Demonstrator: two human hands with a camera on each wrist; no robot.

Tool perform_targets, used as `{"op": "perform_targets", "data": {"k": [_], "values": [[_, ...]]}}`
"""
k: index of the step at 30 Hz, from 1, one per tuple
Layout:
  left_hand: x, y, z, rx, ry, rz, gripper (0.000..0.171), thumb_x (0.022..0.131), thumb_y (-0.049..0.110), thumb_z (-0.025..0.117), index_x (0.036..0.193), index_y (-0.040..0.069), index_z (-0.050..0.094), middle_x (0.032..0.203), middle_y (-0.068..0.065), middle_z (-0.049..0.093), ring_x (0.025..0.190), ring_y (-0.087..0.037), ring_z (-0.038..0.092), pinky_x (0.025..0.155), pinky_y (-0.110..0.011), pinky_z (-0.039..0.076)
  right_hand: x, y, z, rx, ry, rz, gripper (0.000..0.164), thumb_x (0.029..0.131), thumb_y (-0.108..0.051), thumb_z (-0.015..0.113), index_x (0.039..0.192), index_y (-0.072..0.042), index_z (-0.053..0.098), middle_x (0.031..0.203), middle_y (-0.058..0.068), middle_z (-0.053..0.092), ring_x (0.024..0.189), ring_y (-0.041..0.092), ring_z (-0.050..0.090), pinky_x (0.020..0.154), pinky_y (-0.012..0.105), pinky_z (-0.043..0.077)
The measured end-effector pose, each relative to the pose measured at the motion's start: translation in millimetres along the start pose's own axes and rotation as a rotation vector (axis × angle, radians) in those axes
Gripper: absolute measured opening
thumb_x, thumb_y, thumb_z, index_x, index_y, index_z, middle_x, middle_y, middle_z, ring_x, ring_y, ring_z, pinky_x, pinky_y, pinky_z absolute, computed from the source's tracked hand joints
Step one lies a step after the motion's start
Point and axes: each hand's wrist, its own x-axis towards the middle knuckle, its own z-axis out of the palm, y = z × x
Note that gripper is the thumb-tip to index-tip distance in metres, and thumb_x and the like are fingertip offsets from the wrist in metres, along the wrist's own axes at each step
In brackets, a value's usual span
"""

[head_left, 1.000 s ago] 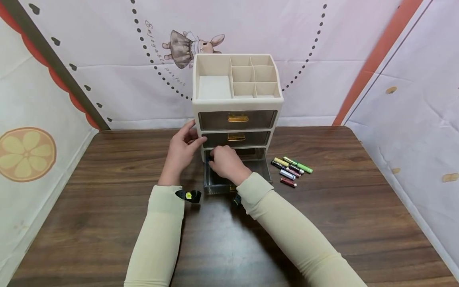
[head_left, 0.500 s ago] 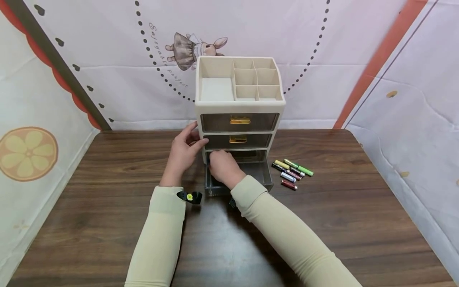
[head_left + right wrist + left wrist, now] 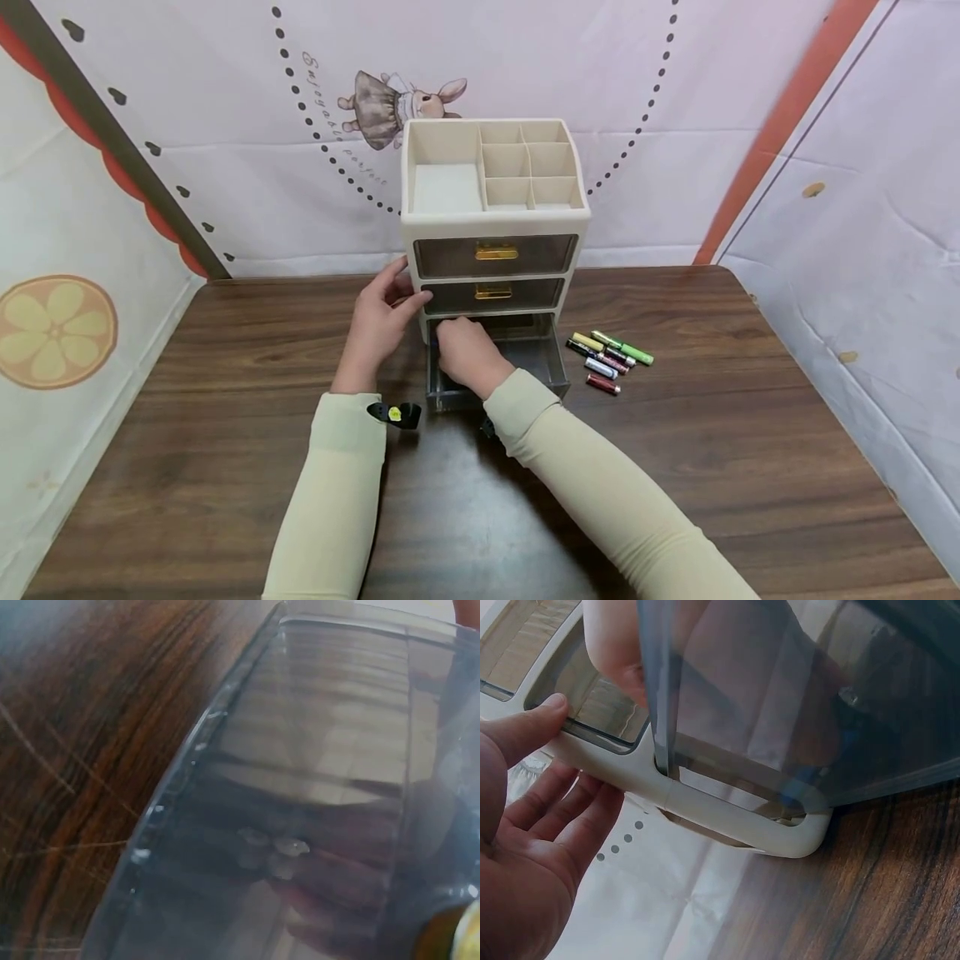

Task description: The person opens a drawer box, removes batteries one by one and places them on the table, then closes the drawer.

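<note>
A cream drawer organizer stands on the table, its clear grey bottom drawer pulled out. My left hand grips its left front edge; in the left wrist view the thumb lies on the front and the fingers on the side. My right hand reaches down into the drawer's left part, its fingers curled and mostly hidden. Something blue shows dimly through the drawer wall near those fingertips; whether they hold it is unclear. A gold part appears low in the right wrist view.
Several batteries in yellow, green, black, red and pale blue lie right of the drawer. Two upper drawers with gold handles are closed. A printed cloth hangs behind and beside the wooden table.
My right hand has turned slightly and sunk a little deeper at the drawer's left side. My left hand keeps its place on the organizer. The head view has shifted slightly.
</note>
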Motion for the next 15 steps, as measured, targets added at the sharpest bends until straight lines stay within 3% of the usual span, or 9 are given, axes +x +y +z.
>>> {"op": "perform_targets", "data": {"k": [12, 15], "values": [[2.2, 2.8, 1.6, -0.001, 0.009, 0.008, 0.061, 0.089, 0.025, 0.071, 0.145, 0.022, 0.046, 0.116, -0.017, 0.066, 0.112, -0.028, 0.063, 0.098, -0.044, 0.049, -6.5, 6.2, -2.2, 0.029, -0.071, -0.003, 0.012, 0.093, -0.007, 0.059, 0.083, -0.009, 0.065, 0.066, 0.005, 0.058, 0.054, 0.016, 0.054, 0.051, 0.027, 0.038], [2.5, 0.9, 2.0, 0.003, 0.007, 0.001, 0.061, 0.090, 0.026, 0.071, 0.145, 0.024, 0.046, 0.117, -0.017, 0.066, 0.113, -0.028, 0.062, 0.098, -0.044, 0.048, -8.2, 8.6, -2.2, 0.053, -0.091, -0.008, 0.018, 0.092, -0.006, 0.059, 0.076, -0.012, 0.063, 0.062, 0.003, 0.054, 0.053, 0.015, 0.050, 0.050, 0.026, 0.037]]}}
